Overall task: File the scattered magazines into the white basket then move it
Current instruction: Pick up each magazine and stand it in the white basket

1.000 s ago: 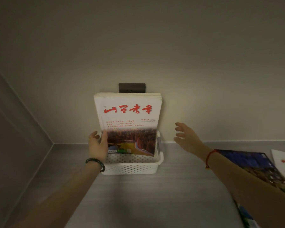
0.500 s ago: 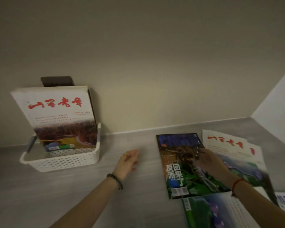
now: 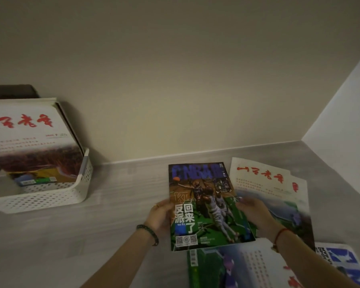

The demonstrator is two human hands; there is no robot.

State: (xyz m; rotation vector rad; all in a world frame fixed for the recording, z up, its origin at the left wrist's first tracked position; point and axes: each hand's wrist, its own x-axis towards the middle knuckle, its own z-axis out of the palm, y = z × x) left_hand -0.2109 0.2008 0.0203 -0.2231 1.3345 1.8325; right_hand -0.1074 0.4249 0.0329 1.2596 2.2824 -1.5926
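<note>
Basketball magazine [image 3: 208, 206]: it sits between your two hands, near the right end of the bench [image 3: 112, 225]; its lower edge overlaps a green magazine [image 3: 208, 267] beneath it; whether it is lifted clear of the bench you cannot tell from here.
Handling: judge it light, thin and floppy; the glossy cover looks slick, so it will likely sag at the middle and slide through a loose hold; it should not break, but corners and pages may crease.
Where to hold: take both long edges about halfway up, as you do here; that should keep the sheet taut enough to stand on its short edge.
Left hand [image 3: 161, 217]: it grips the left edge; the cover lies over part of it, so the fingers seem to be underneath; the wrist with the bead bracelet [image 3: 148, 231] is straight and the forearm comes in from low left.
Right hand [image 3: 254, 213]: it pinches the right edge, fingertips [image 3: 240, 201] curled onto the cover; the forearm comes in from the lower right, crossing the loose magazines.
White basket [image 3: 50, 198]: it stands well apart at far left by the wall; a red-titled magazine [image 3: 29, 142] already stands in it, leaning back.
Loose magazines: another red-titled issue [image 3: 264, 179] lies just right of yours; a blue-lettered one [image 3: 345, 265] lies at the lower right corner.
</note>
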